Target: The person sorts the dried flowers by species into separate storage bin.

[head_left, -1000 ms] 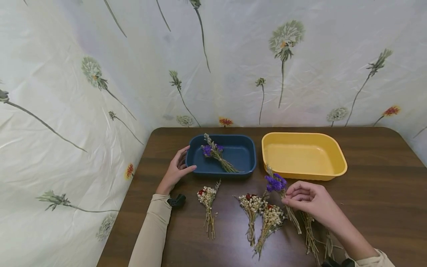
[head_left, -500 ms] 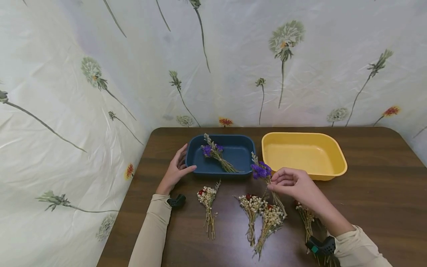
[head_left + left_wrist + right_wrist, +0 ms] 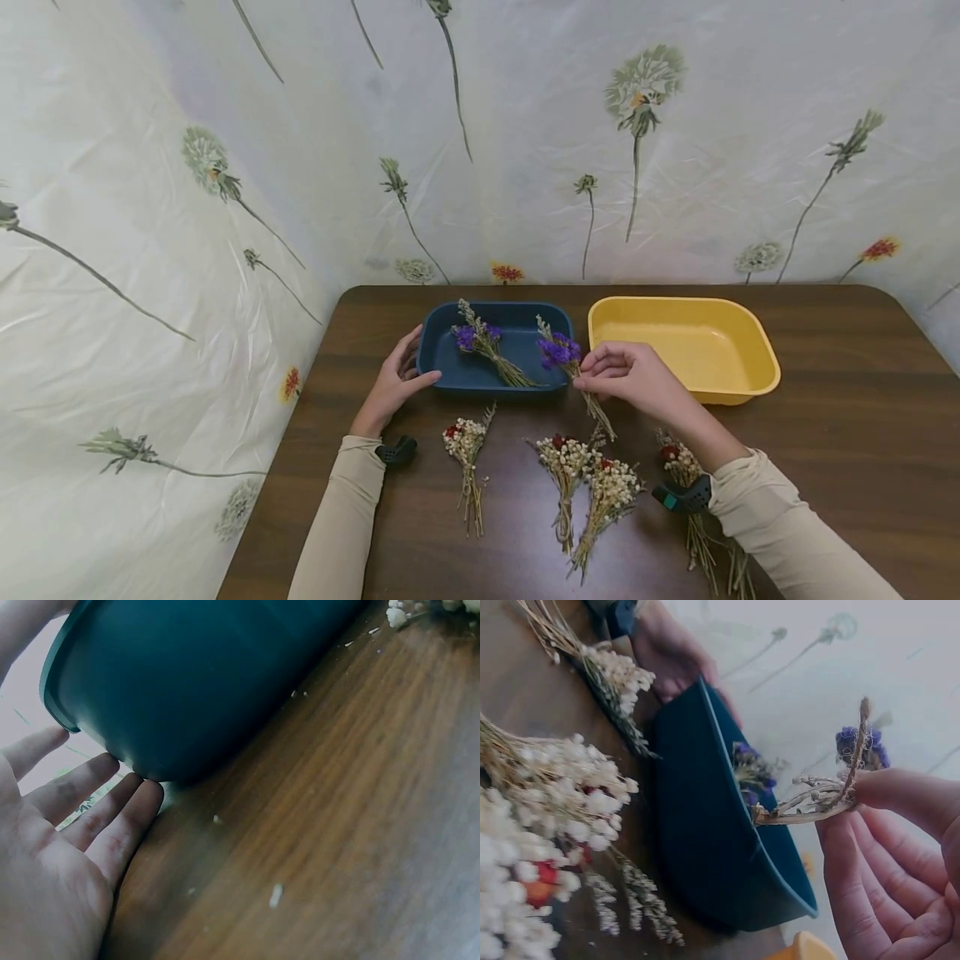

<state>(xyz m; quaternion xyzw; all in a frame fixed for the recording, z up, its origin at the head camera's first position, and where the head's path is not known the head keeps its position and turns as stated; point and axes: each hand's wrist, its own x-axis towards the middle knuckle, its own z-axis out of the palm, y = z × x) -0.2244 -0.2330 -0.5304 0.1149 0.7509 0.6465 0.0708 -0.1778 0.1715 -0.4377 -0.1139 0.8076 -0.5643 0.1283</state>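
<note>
Pinched purple bunch (image 3: pixel 558 351) in right hand (image 3: pixel 633 377) over right edge of blue tray (image 3: pixel 487 393).
Braced left edge using left hand (image 3: pixel 393 385), fingers parted, probably against sliding.

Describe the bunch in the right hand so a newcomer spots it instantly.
On the brown table, find the blue tray left of the yellow tray. At the blue tray's right end, the right hand pinches the purple-topped bunch by its stems. Unlike the other purple bunch, lying in that tray, this one is held.
</note>
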